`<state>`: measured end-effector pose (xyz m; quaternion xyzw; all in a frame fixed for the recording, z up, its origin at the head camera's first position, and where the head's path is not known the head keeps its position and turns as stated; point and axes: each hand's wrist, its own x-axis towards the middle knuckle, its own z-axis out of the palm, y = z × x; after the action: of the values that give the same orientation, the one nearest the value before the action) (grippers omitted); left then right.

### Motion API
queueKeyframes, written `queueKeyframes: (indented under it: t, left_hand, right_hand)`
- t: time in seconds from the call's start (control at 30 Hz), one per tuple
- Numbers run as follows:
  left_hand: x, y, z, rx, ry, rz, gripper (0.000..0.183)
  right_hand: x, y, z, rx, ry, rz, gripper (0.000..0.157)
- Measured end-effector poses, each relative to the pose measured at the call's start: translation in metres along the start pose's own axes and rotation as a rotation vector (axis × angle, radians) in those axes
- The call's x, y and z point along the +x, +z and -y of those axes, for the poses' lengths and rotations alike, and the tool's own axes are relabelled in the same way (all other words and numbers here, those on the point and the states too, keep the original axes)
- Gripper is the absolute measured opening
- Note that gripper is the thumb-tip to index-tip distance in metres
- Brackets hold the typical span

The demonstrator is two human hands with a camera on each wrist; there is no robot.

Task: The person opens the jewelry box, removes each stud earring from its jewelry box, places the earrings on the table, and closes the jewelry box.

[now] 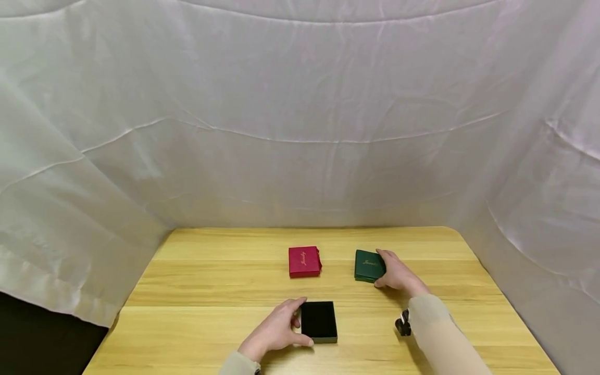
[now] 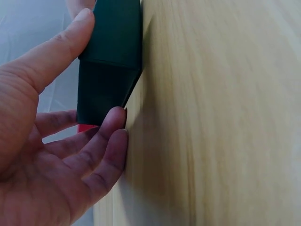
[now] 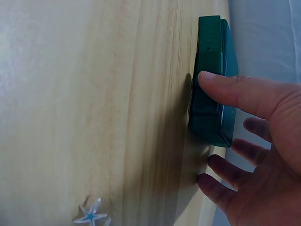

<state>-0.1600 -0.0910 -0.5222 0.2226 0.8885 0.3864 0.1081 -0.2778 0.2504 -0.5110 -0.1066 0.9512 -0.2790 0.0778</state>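
Observation:
An open dark green box base (image 1: 319,319) with a black lining lies near the front of the table. My left hand (image 1: 279,327) holds it at its left side, thumb by the near corner and index finger by the far one. In the left wrist view the thumb (image 2: 70,44) presses the green side of the base (image 2: 110,42). Farther back on the right is a green jewelry box lid (image 1: 368,264) with gold script. My right hand (image 1: 398,273) is around its right edge. The right wrist view shows the thumb (image 3: 225,89) touching the lid (image 3: 210,125), the other fingers spread beside it.
A red jewelry box (image 1: 303,261) with gold script and a ribbon on its right side lies at the back middle. A small starfish-shaped ornament (image 3: 91,216) lies on the wooden table (image 1: 206,291). Pale curtains (image 1: 328,172) stand behind and along both sides.

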Motion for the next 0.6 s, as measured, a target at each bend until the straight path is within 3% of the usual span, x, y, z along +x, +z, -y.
queueKeyframes:
  t: [0.4, 0.6]
  left_hand:
    - [-0.0012, -0.0015, 0.0006, 0.032, -0.010, 0.014, 0.102]
    - [-0.0007, -0.0016, 0.0012, 0.045, 0.022, 0.015, 0.100]
  right_hand:
    - [0.0028, 0.0060, 0.0029, -0.029, 0.013, -0.020, 0.090]
    - [0.0026, 0.0077, -0.0002, -0.028, 0.019, -0.034, 0.090]
